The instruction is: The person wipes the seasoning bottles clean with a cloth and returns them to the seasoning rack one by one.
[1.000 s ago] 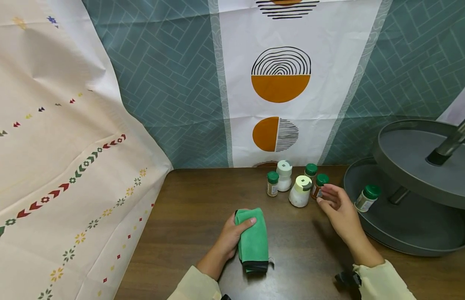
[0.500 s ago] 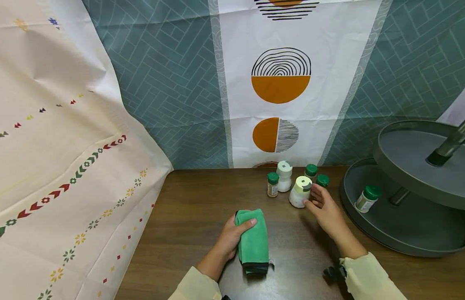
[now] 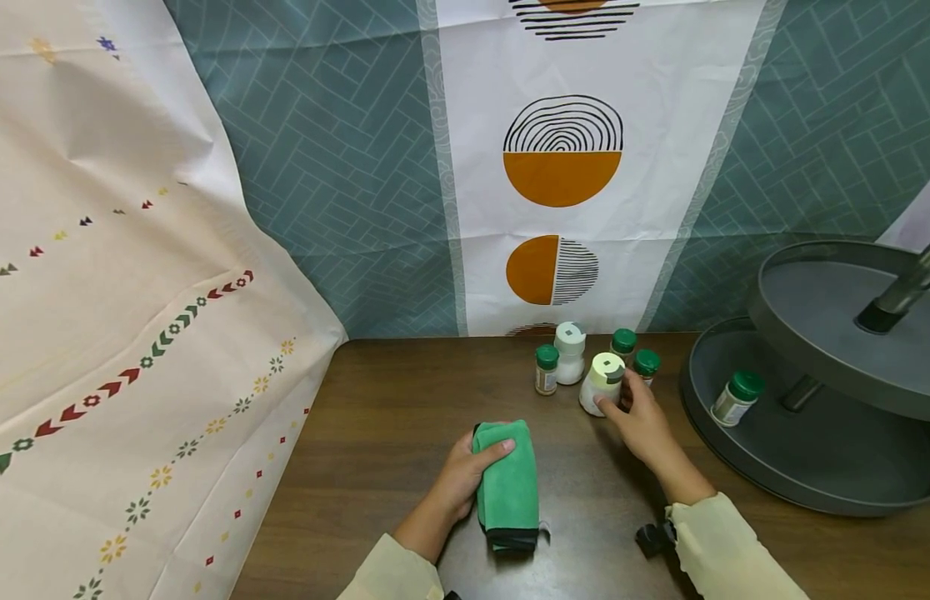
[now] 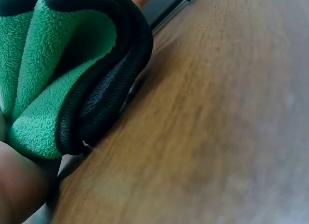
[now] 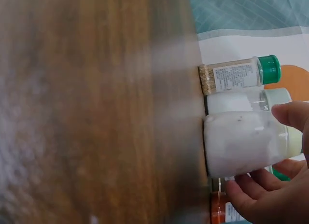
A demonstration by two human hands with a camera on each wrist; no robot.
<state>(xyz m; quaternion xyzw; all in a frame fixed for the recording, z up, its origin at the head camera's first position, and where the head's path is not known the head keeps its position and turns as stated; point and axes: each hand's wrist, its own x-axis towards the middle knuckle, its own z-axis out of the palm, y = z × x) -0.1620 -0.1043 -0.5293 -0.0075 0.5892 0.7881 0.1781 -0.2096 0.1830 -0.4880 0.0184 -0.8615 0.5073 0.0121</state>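
Observation:
My left hand [image 3: 465, 475] grips a folded green cloth [image 3: 508, 483] with black edging, thumb on top; the cloth's looped folds [image 4: 72, 74] fill the upper left of the left wrist view. At the group of jars, my right hand [image 3: 641, 421] holds a white-filled shaker [image 3: 600, 392] with a pale yellow-green lid, thumb on one side and fingers on the other. The shaker [image 5: 246, 144] stands upright on the table. Behind it is a second white shaker [image 3: 569, 354] with a white lid. Green-capped spice jars [image 3: 546, 369] stand on either side.
A grey two-tier round tray [image 3: 810, 483] stands at the right, with a green-capped spice jar [image 3: 737, 398] leaning on its lower tier. Patterned cloth [image 3: 345, 167] hangs behind the brown wooden table [image 3: 375, 467]. A cream embroidered cloth [image 3: 135, 300] drapes at the left.
My right hand has moved left from beside the red-brown spice jar to the yellow-lidded shaker and closed around it. My left hand and the cloth have stayed in place.

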